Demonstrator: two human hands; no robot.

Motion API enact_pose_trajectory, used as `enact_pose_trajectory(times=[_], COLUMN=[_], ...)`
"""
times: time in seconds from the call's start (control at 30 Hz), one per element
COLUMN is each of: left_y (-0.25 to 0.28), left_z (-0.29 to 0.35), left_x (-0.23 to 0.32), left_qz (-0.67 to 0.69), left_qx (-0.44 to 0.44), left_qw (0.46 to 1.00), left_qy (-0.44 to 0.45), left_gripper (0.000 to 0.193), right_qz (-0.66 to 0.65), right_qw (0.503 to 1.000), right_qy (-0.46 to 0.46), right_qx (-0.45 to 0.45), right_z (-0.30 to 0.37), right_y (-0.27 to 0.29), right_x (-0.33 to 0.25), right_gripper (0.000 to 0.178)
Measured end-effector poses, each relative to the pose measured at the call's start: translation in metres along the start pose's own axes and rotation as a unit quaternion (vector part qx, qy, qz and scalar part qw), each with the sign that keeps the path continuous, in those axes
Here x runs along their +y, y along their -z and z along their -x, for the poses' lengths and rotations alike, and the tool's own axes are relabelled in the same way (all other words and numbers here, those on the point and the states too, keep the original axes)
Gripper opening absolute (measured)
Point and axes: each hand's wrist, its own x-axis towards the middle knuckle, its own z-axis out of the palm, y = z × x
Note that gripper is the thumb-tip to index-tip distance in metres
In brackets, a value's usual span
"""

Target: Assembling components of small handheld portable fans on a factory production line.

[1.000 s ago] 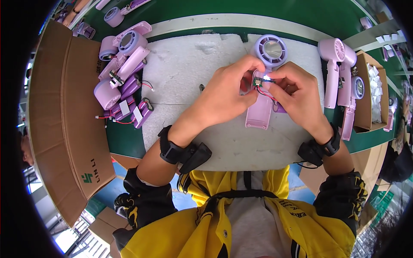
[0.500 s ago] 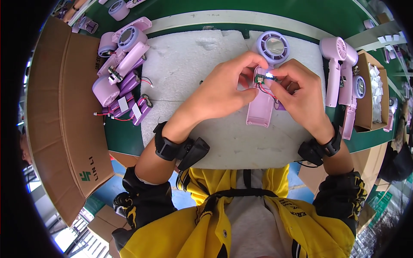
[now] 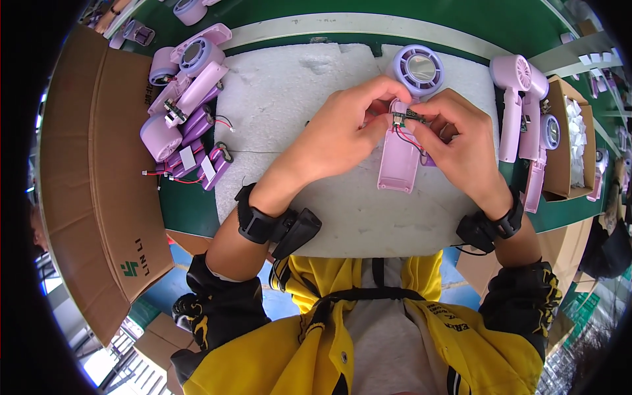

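A pink handheld fan lies face up on the white foam sheet (image 3: 296, 224), its round lilac head (image 3: 420, 68) away from me and its hollow handle shell (image 3: 397, 172) toward me. Over the upper handle is a small green circuit board (image 3: 398, 120) with red and black wires (image 3: 409, 137). My left hand (image 3: 345, 128) is closed at the handle's neck, thumb against the board's left side. From the right, my right hand (image 3: 463, 135) pinches the board between thumb and forefinger; its other fingers are curled. A purple piece (image 3: 428, 160) shows partly beside the handle.
At left, fan parts (image 3: 201, 58) and purple battery cells (image 3: 197, 125) with wires are heaped beside a tall cardboard box (image 3: 128, 171). On the right, more pink fans (image 3: 510, 74) stand next to a small carton (image 3: 558, 145) holding white pieces.
The bright light on the board is gone, and dim digits show there instead. My left thumb has moved in to the board. My right hand has barely shifted.
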Motion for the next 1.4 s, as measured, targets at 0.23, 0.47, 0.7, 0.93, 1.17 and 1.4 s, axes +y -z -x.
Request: enact_pose_trajectory(times=[0.23,0.47,0.7,0.93,1.17,1.4], left_y=[0.001,0.007,0.009,0.022,0.018,0.018], left_z=[-0.001,-0.001,-0.001,0.0,-0.002,-0.003], left_x=[0.004,0.012,0.013,0.012,0.005,0.007], left_qz=[0.014,-0.115,-0.124,-0.101,-0.06,-0.064], left_qx=[0.021,-0.039,-0.034,-0.043,0.0,0.012], left_qw=[0.999,0.992,0.992,0.994,0.998,0.998], left_qy=[0.045,0.029,0.019,0.006,-0.003,0.025], left_gripper=[0.027,0.036,0.036,0.037,0.035,0.033], right_qz=[-0.009,-0.038,-0.074,0.018,0.194,0.25], right_qw=[1.0,0.984,0.953,0.979,0.967,0.96], right_qy=[-0.012,-0.138,-0.158,-0.044,0.068,0.068], right_qx=[-0.003,-0.102,-0.249,-0.199,-0.15,-0.102], right_z=[0.0,-0.007,-0.01,-0.008,-0.005,0.004], right_y=[0.0,0.012,0.032,0.041,0.054,0.049], right_x=[0.001,0.004,-0.008,-0.003,0.0,-0.016], right_gripper=[0.015,0.02,0.038,0.055,0.026,0.013])
